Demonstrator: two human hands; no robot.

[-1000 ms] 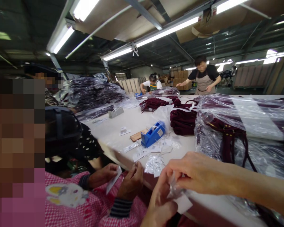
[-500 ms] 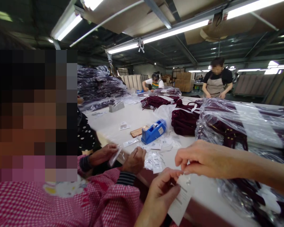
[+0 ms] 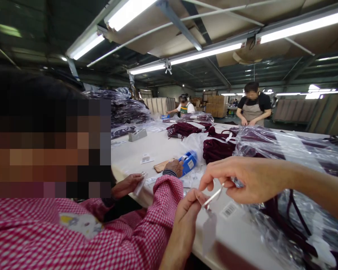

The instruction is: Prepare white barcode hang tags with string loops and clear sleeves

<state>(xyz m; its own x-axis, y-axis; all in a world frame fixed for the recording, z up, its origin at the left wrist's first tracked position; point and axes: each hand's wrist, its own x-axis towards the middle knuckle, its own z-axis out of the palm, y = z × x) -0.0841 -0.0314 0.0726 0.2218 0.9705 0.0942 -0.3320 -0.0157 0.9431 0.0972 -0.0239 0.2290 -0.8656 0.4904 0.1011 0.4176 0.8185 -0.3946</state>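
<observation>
Close in front, my left hand pinches a thin white tag, seen nearly edge-on. The far end of this tag meets the curled fingers of my right hand, which is closed over it from the right. A pale, blurred label hangs below my left fingertips; what joins it to the tag is hard to see. Just under my right hand is a white barcode label. To the left, a co-worker's hand is at a blue tape dispenser, while the other hand holds a clear packet.
The white table bears dark red garments, plastic-wrapped garments on the right and a grey tape dispenser. A co-worker in a pink checked top sits close on my left. Another person stands across the table.
The tag between my hands has turned from face-on to edge-on, and the barcode label has come into view. The neighbour's right hand has reached forward to the blue dispenser.
</observation>
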